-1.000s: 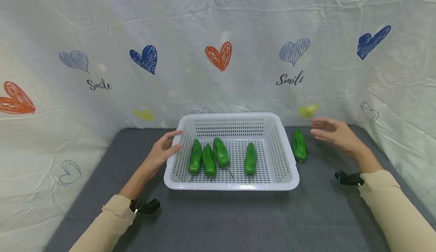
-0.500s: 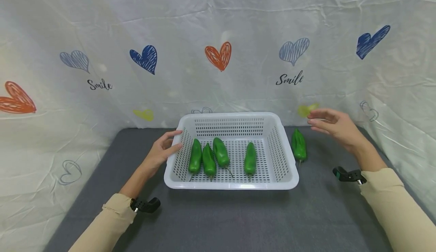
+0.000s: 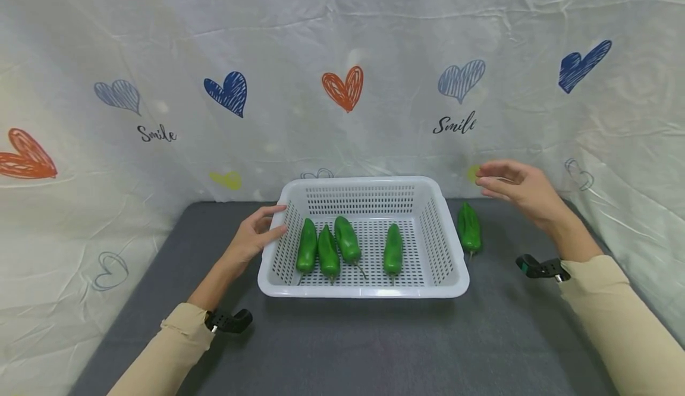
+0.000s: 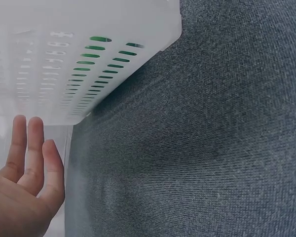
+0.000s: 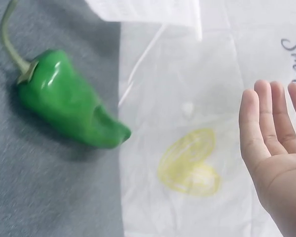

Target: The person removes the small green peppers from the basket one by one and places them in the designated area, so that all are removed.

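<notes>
A white plastic basket [image 3: 364,293] with slotted walls holds several green peppers [image 3: 393,250]. My left hand [image 3: 254,235] is at its left rim, with the thumb and a fingertip touching the edge. In the left wrist view, three fingers of the left hand [image 4: 32,182] extend beside the basket's outer wall [image 4: 84,19]. One more green pepper [image 3: 469,229] lies on the table, right of the basket. My right hand [image 3: 521,191] hovers above and to the right of that pepper and holds nothing. In the right wrist view, the pepper [image 5: 64,103] is well apart from the hand [image 5: 276,143].
A dark grey cloth covers the table [image 3: 364,348]. Behind it hangs a white sheet [image 3: 396,39] printed with hearts and words, meeting the table's back edge just behind the basket. Black straps with small devices [image 3: 230,321] sit on both wrists.
My right hand has risen and drifted slightly left, away from the table. The left hand, basket and peppers have stayed in place.
</notes>
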The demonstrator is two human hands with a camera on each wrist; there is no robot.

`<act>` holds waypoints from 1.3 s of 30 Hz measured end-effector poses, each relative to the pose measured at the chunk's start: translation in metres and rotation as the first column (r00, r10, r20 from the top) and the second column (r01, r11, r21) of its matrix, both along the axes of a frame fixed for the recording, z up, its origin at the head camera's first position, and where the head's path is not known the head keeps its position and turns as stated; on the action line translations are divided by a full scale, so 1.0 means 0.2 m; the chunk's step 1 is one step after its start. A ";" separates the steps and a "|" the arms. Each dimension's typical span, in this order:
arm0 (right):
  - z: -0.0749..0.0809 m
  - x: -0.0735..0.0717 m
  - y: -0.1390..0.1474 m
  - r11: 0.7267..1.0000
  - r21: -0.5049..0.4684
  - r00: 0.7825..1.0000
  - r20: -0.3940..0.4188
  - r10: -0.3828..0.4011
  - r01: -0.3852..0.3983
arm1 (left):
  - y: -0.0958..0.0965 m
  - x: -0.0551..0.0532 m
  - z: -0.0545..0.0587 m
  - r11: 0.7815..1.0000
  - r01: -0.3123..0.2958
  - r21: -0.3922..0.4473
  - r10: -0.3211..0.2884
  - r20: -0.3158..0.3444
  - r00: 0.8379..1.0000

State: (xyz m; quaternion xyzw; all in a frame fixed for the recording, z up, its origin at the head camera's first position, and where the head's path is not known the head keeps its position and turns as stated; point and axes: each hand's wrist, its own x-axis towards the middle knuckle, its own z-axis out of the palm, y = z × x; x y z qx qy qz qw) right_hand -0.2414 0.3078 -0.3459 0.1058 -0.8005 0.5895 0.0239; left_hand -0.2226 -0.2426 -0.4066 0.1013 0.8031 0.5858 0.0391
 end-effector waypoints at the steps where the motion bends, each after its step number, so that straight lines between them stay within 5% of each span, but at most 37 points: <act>1: 0.01 0.00 -0.01 1.000 0.010 1.000 -0.004 -0.001 0.001 | 0.00 0.00 0.00 1.000 -0.003 -0.003 0.003 0.001 1.000; 15: 0.12 -0.07 -0.22 0.996 0.044 0.992 -0.087 0.086 -0.082 | 0.00 -0.01 -0.01 0.999 -0.025 -0.035 0.025 0.001 1.000; 39: 0.23 -0.16 -0.63 0.961 -0.035 0.958 -0.097 0.271 -0.276 | 0.01 0.00 0.01 0.998 -0.038 -0.042 0.039 0.016 0.999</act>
